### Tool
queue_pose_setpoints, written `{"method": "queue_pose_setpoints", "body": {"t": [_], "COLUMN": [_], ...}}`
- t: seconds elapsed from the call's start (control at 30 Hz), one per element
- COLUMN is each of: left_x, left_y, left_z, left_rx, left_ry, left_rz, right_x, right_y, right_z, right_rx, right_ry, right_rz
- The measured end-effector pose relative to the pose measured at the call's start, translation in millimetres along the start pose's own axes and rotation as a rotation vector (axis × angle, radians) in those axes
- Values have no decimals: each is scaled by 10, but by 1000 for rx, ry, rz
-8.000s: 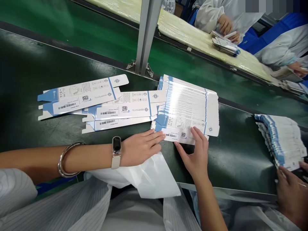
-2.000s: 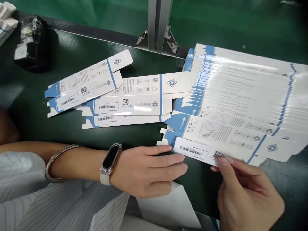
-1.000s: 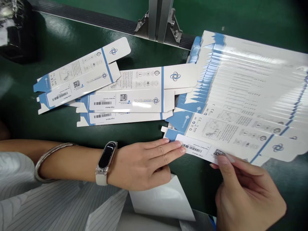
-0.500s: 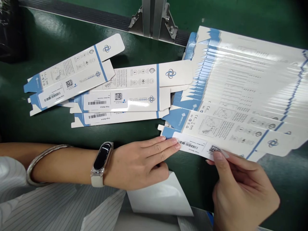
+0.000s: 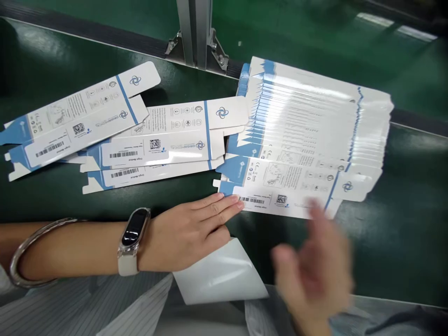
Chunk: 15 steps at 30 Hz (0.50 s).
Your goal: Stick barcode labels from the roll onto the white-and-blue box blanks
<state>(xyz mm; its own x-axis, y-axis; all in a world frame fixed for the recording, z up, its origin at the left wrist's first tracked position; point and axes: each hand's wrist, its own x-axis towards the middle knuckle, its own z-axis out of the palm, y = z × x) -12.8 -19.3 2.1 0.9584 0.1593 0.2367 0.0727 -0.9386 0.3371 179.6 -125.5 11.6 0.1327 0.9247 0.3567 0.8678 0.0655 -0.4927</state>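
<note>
My left hand [image 5: 201,228] lies flat with its fingers stretched out, fingertips pressing on the left end of a white label [image 5: 269,199] with a barcode and QR code. That label sits along the near edge of the front flat-folded carton [image 5: 297,179], white with blue bands. Blurred by motion, my right hand [image 5: 315,270] hovers just in front of this carton, thumb and fingers apart, with nothing visible in it. Beneath my left hand, a glossy white sheet [image 5: 224,275] hangs over the table's near edge.
Behind the front carton spreads a fanned stack of flat cartons [image 5: 311,112]. Several labelled cartons [image 5: 182,126] overlap to the left, one carton [image 5: 80,109] lying at a slant. A metal post [image 5: 196,32] with brackets stands at the far edge of the green table [image 5: 413,210].
My right hand has let go of the label and pulled back toward me, its fingers opening. The label now lies flat on the carton. The view has shifted, while my left hand stays on the carton.
</note>
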Motion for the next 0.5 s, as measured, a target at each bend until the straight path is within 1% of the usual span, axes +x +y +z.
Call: {"method": "queue_pose_setpoints", "body": {"t": [0.03,0.07,0.1,0.13,0.2,0.27,0.37,0.5], "left_x": [3,7,11,13,11,-3,-36,-64], "left_y": [-3,-7,-10,-13,-15,-15,-17,-32], "left_z": [-2,-4,-5,-5,8,34,83,131], "left_rx": [-9,-17,-24,-27,-21,-10,8,40], "left_ry": [5,9,16,27,49,56,44,43], "left_rz": [6,12,16,18,9,1,9,5], "right_x": [16,38,60,80,93,61,-42,-167], "right_y": [-61,-118,-163,-190,-185,-109,78,320], "right_z": [50,111,174,234,312,319,222,54], "right_rx": [46,69,57,16,-100,-198,-320,-440], "right_ry": [-185,-325,-407,-464,-473,-462,-427,-356], "right_rz": [-159,-273,-332,-342,-315,-294,-224,-6]}}
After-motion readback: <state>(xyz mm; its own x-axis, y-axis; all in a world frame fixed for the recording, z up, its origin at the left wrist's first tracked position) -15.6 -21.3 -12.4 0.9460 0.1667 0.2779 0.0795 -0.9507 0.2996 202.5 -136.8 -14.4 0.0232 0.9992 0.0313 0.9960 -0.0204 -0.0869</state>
